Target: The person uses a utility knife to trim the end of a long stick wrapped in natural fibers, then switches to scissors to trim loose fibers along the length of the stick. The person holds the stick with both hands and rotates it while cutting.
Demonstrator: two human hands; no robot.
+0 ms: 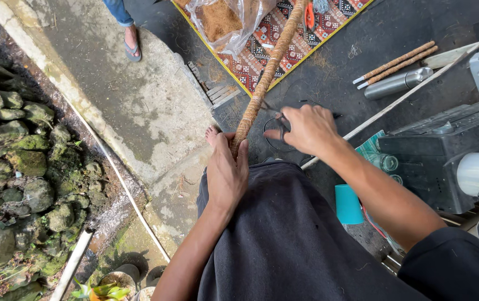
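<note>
Dark grey cloth over the person's lap [284, 234] fills the bottom centre of the frame, with both bare forearms reaching up across it. At centre the left hand [226, 174] is clenched around the near end of a long pole wrapped in brown coconut fibre [265, 75], which slants up to the top of the frame over a red patterned mat with a yellow edge [275, 42]. Just right of it, the right hand [306, 128] pinches a thin dark string [275, 125] that loops beside the pole; its fingers are curled on the string. A clear plastic bag of brown fibre [223, 22] lies on the mat at upper centre. At upper right, two more fibre-wrapped sticks [398, 61] lie beside a silvery metal flask [398, 82]. A teal plastic cup [348, 203] stands right of the lap. Another person's foot in a blue sandal [132, 44] stands on concrete at upper left; mossy stones [22, 167] fill the left side.
</note>
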